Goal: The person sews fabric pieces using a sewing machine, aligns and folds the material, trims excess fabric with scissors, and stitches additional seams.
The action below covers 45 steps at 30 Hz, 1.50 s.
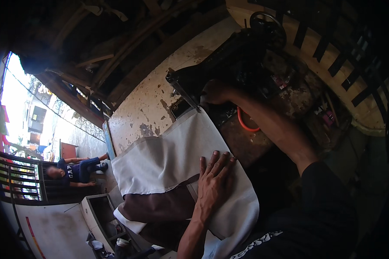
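Note:
A pale grey cloth (157, 162) with a dark brown section (160, 205) lies across the table and reaches up to the needle end of a black sewing machine (229, 54). My left hand (214, 179) rests on the cloth, fingers stretched out and holding nothing. Close beside the needle area, at the cloth's far corner, is my right hand (217, 91). Its fingers are in shadow and partly hidden by the machine, so their grip does not show. An orange loop (246, 126) lies under my right forearm.
The worn tabletop (140, 114) has peeling patches. The machine's handwheel (268, 29) stands at the far right. A pink item (328, 117) lies in the clutter to the right. At left, a person (75, 170) sits near a railing (19, 179); an open drawer unit (101, 211) stands below.

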Each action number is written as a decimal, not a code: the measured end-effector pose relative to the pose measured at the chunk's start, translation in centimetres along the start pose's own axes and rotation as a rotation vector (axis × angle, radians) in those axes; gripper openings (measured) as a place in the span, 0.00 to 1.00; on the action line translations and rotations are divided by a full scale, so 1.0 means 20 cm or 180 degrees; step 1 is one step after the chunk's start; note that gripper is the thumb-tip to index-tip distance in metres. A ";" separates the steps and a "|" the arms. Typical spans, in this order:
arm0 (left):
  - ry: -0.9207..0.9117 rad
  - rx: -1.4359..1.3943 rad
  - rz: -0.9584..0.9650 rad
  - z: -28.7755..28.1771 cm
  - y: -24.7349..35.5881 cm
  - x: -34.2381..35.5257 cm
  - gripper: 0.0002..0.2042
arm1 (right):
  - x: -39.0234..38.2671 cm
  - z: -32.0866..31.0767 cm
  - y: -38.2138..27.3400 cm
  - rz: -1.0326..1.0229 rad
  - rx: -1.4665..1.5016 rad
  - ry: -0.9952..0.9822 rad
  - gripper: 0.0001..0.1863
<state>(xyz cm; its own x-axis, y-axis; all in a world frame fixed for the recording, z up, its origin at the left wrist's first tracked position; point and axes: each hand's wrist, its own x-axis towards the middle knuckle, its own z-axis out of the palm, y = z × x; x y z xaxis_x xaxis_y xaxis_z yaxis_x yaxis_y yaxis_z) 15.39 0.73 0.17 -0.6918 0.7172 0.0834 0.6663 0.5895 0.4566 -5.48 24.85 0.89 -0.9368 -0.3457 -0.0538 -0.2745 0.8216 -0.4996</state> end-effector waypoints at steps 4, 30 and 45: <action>0.0039 -0.0083 0.0006 0.02 -0.01 0.02 0.29 | 0.00 0.03 0.04 0.0174 0.0030 0.0174 0.18; 0.0097 -0.0121 -0.0158 0.01 -0.03 0.11 0.26 | 0.05 0.06 0.08 -0.0209 -0.0383 -0.0116 0.21; 0.0105 -0.0140 -0.0186 -0.02 -0.06 0.16 0.26 | 0.08 -0.05 -0.02 -0.0060 -0.0958 -0.0750 0.20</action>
<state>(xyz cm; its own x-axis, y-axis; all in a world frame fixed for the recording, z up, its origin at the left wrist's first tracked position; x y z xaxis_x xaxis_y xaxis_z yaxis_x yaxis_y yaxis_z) 12.29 2.17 0.19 -0.7385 0.6690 0.0841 0.6120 0.6128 0.4999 -7.18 24.48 1.88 -0.8650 -0.4279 -0.2619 -0.3754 0.8984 -0.2281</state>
